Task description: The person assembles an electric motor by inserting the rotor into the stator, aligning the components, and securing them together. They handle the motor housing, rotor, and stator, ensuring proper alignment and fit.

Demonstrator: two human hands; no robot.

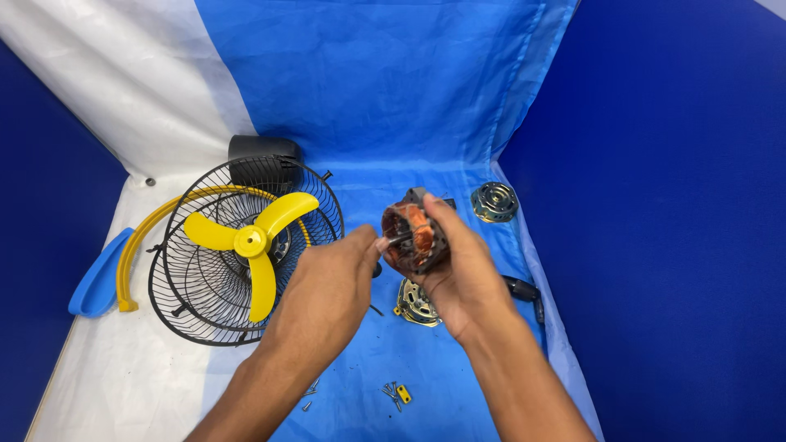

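While both hands work at frame centre, the layout reads as follows:

stator: copper-wound motor core [412, 235], lifted off the cloth, just right of centre; winding face turned toward the camera, probably so the bore is in view
right hand: [460, 274] wraps the stator from 3 o'clock, thumb over the top, fingers clamped round the steel stack; a firm grasp, likely steadying it for the other hand
left hand: [327, 295] comes in from 7 o'clock; fingertips pinched on a thin pin [393, 240] at the stator's 9 o'clock edge; whether it is a screw or a shaft I cannot tell
end cap, near: brass-coloured cover [417, 304] flat on the cloth at 6 o'clock of the stator, partly behind the right wrist
end cap, far: second cover [494, 201] at 2 o'clock, well apart; parked out of the way, I'd judge
guard: black wire grille [246, 254] at 9 o'clock, lying flat with the yellow blade [251, 242] inside; yellow ring [147, 245] curves round its left side
housing: black motor cover [264, 158] at 11 o'clock, behind the guard
screws: loose cluster [393, 394] with a small yellow clip at 6 o'clock; more [309, 401] just left; kept within reach
driver: dark handle [524, 290] at 3 o'clock, on the cloth
blue tray: [98, 286] far left, 9 o'clock
labels: no packages, labels or signs visible; backdrop is plain blue and white cloth [393, 90]
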